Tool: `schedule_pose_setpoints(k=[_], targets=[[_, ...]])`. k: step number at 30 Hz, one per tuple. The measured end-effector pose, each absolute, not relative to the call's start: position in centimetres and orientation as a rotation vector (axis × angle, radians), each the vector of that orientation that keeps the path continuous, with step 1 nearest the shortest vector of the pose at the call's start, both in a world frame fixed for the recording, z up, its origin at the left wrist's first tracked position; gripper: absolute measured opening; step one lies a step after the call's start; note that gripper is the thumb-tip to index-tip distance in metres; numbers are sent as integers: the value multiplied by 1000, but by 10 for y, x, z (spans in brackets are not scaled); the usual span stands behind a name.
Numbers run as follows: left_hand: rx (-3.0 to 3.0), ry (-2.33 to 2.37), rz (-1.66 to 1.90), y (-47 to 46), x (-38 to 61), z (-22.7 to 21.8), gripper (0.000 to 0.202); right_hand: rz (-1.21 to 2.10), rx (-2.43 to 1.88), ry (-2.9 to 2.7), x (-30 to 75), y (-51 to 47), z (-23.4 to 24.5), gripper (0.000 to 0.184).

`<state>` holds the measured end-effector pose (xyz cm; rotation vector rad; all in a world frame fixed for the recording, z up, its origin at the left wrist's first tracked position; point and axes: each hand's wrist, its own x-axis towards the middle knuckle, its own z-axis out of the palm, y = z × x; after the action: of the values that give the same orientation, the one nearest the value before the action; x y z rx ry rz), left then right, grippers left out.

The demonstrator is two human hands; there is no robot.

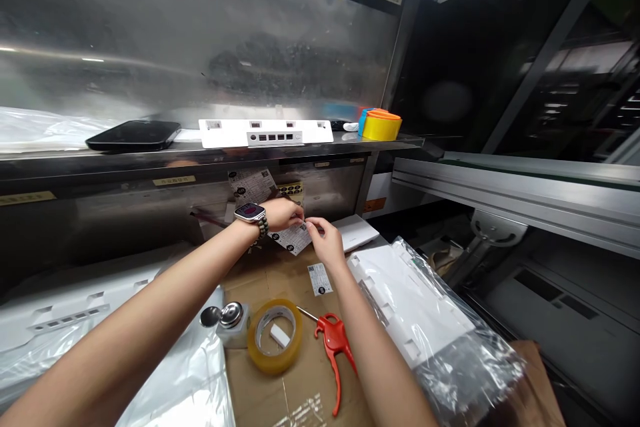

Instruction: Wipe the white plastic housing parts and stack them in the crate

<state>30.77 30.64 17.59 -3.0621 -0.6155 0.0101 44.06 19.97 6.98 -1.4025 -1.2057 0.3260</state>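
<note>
A white sheet of printed labels with round black marks (293, 240) is between my two hands over the brown cardboard. My left hand (284, 213), with a watch and a beaded bracelet on its wrist, pinches near the sheet's upper edge. The fingertips of my right hand (326, 241) are closed at the sheet's right corner, close to the left fingertips. A single label (320, 279) lies on the cardboard below the right hand. Behind the left hand lean another label sheet (253, 185) and a yellow sheet with black round stickers (293, 189).
A tape roll (275, 335), a red air blow gun (333, 340) and a metal-topped bottle (233, 317) are on the cardboard (255, 400). Bagged white panels (415, 300) lie right, more plastic-wrapped panels (65, 320) left. The shelf holds a white ported panel (265, 135) and yellow tape (381, 127).
</note>
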Motion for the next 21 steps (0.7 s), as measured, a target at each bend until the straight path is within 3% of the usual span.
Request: schedule_pose_setpoints(k=[21], targets=[[-3018, -473, -178, 294, 306, 174, 14, 597, -1292, -965, 446, 223, 63, 19]])
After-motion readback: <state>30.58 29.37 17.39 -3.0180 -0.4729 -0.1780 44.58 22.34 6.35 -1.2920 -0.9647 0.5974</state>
